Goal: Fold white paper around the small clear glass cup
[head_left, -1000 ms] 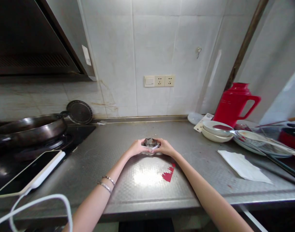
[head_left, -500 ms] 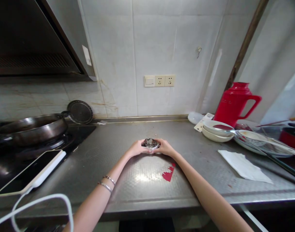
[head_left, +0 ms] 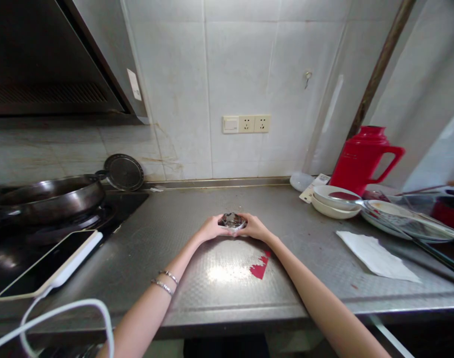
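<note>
Both my hands meet at the middle of a steel counter (head_left: 219, 293). Between them is a small clear glass dish (head_left: 232, 221) with a faceted look. My left hand (head_left: 211, 229) cups its left side with curled fingers, and two bracelets sit on that forearm. My right hand (head_left: 254, 227) wraps its right side the same way. The dish rests low, at or just above the counter; I cannot tell if it touches. A torn red scrap (head_left: 260, 269) lies on the counter just in front of my right wrist.
A dark pan (head_left: 48, 196) sits on the stove at left, with a phone (head_left: 50, 263) and white cable (head_left: 63, 313) in front. At right stand a red jug (head_left: 361, 156), stacked bowls (head_left: 333, 206), plates with chopsticks (head_left: 402, 221) and a white paper napkin (head_left: 376, 256).
</note>
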Tool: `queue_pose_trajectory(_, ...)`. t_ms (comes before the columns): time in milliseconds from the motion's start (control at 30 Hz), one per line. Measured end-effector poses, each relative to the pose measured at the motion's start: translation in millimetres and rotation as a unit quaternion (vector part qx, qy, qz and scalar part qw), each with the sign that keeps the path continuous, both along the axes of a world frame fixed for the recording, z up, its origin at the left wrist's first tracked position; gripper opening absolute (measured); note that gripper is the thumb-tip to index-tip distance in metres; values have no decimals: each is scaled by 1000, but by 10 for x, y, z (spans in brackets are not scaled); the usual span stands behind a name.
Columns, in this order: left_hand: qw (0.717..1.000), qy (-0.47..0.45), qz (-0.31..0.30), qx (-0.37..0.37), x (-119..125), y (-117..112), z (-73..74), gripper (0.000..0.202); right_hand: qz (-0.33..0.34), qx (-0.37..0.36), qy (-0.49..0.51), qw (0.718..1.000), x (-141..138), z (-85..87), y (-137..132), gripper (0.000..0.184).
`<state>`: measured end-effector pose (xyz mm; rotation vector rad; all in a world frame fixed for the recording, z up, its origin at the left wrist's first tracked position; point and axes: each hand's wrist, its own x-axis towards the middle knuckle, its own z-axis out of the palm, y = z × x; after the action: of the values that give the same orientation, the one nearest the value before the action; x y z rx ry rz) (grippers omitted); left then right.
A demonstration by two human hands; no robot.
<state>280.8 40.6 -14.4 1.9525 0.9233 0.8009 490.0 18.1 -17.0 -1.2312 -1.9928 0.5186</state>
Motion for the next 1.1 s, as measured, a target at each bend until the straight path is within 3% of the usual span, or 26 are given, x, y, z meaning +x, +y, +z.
queue_pose_trajectory(233, 1000, -5, -2, 4, 7, 18, -23, 70, 20, -2, 8, 1000, -7, 15, -18, 76)
queue_pose_trajectory(433, 1000, 6, 0, 20, -14, 29, -36, 66, 17, -38, 23, 999, 53, -6, 27, 94)
queue_pose_trajectory(500, 1000, 8, 2, 22, -18, 34, -48, 67, 4, -49, 29, 998, 114, 6, 45, 85)
queue_pose_trajectory(600, 1000, -1, -2, 18, -10, 40, -69, 71, -1, -60, 21, 998, 207, 48, 60, 52)
queue_pose_trajectory(667, 1000, -10, -2, 12, -9, 43, -78, 77, 24, -73, 7, 997, 245, 79, 61, 34)
queue_pose_trajectory(733, 1000, -5, 6, 9, -25, 47, -68, 85, 52, -75, 0, 996, 260, 108, 60, 27)
queue_pose_trajectory(900, 993, 19, 106, 39, -118, 38, 122, 102, 58, -51, 58, 995, 277, 214, 47, 32)
queue_pose_trajectory(1033, 968, -70, 184, 152, -124, -44, 383, 69, 42, -13, 183, 982, 265, 348, -4, 34)
queue_pose_trajectory(1100, 962, -117, 191, 158, -80, -102, 464, 55, 34, -3, 234, 972, 233, 403, -41, 33)
